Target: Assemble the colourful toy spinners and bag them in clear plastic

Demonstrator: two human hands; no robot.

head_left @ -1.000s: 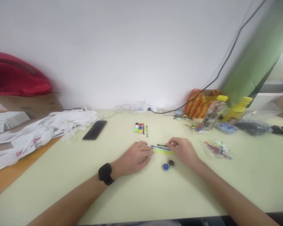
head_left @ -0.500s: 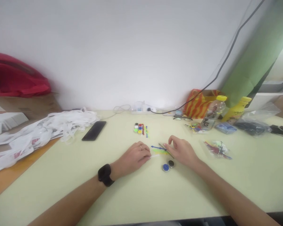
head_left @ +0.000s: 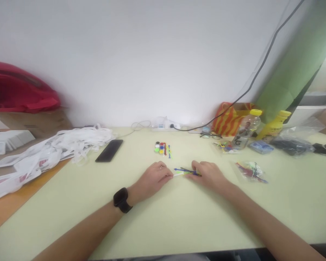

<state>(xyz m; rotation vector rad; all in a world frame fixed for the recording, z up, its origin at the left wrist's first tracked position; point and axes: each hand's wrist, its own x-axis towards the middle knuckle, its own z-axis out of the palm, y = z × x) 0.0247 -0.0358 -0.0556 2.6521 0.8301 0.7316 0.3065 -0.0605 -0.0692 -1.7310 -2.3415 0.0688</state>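
Note:
Between my hands lies a small bunch of thin plastic arrow-shaped sticks, with a blue arrow stick (head_left: 180,169) and a white stick (head_left: 178,174) showing most clearly. My left hand (head_left: 153,178) has its fingers pinched at the white stick's left end. At the bunch's right end, my right hand (head_left: 209,175) closes thumb and fingers around the gathered sticks. Farther back stand several coloured round discs (head_left: 157,149), beside a short row of arrow sticks (head_left: 169,150). The black disc and the blue disc seen earlier near my right hand are out of sight.
A phone (head_left: 109,150) and a heap of white straps (head_left: 81,141) lie to the left. On the right are a clear bag of coloured pieces (head_left: 251,172), glasses (head_left: 210,136), a clear bottle (head_left: 246,130), a yellow bottle (head_left: 274,127) and a striped bag (head_left: 224,119).
My right hand has closed on the sticks, which are drawn into a tighter bunch. The black and blue discs in front of it have gone from view. My left hand has barely moved.

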